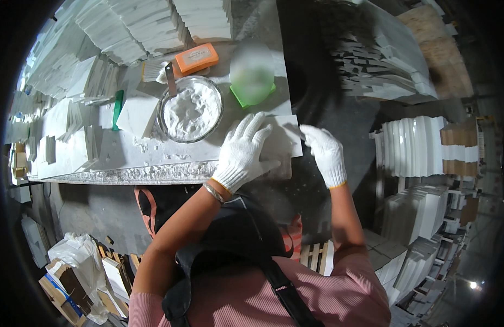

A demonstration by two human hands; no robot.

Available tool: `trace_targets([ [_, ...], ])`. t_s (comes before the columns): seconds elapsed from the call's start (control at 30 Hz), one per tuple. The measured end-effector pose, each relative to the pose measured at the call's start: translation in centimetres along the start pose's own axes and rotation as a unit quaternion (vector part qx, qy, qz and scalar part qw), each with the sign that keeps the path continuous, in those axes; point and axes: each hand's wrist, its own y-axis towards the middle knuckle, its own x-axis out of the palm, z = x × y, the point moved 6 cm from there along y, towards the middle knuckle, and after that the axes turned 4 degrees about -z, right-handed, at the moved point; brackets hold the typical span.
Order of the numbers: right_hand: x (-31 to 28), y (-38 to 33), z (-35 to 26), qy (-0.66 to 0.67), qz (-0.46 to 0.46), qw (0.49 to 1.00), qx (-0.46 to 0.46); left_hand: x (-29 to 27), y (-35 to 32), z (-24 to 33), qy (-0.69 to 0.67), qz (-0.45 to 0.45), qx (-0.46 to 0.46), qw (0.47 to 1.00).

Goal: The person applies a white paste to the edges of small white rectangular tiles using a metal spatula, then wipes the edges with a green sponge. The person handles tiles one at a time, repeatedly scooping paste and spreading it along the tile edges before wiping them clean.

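My left hand (242, 151), in a white knitted glove, lies over a white tile (284, 133) at the table's right edge. Its fingers are stretched out, with the thumb apart. Just off the tile's right edge is my right hand (326, 157), gloved too. Its fingers are bent and pressed together; whether they touch the tile or pinch something small cannot be made out. Left of my left hand stands a clear bowl (221, 111) of white paste (192, 109). A flat metal scraper (170, 80) leans at the bowl's far rim.
Behind the bowl lies an orange box (197, 58); right of it, a blurred shape stands on a green base (253, 97). Another white tile (137, 113) and a green strip (118, 110) lie left. Tile stacks (126, 27) fill the table's back; more stacks (412, 146) stand at the right.
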Motion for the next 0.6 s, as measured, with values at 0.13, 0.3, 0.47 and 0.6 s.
trace_targets([
  [0.13,1.1,3.2,0.4,-0.038,0.018,0.998,-0.043,0.1,-0.1,-0.2,0.003,0.008,0.006,1.0],
  [0.3,1.0,1.3,-0.3,-0.107,0.002,0.993,-0.05,-0.1,-0.1,-0.3,-0.011,0.027,0.011,1.0],
  [0.47,0.2,-0.5,-0.7,-0.106,-0.033,0.993,-0.039,-0.1,0.1,-0.2,-0.025,0.026,0.015,0.999],
  [0.6,0.7,3.0,-0.7,-0.086,-0.001,0.991,-0.106,0.2,0.1,-0.5,-0.024,0.011,-0.001,1.0],
])
